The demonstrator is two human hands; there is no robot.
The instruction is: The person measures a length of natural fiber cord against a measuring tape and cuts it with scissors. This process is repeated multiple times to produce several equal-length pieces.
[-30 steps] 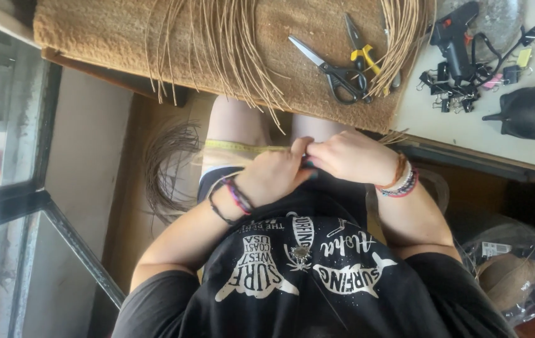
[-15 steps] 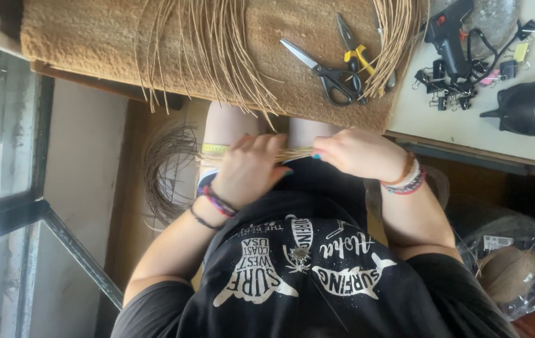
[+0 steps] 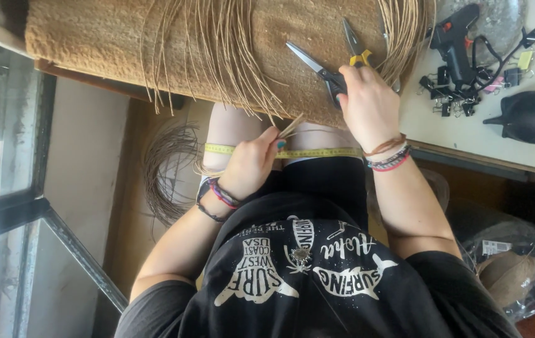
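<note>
Near the frame's centre, the left hand [image 3: 252, 164] is curled into a loose fist, thumb and fingertips pinched together, forearm slanting down to lower left. The right hand [image 3: 367, 100] reaches higher, upper right of centre, palm down, fingers bent, its forearm running down toward the lower right.
</note>
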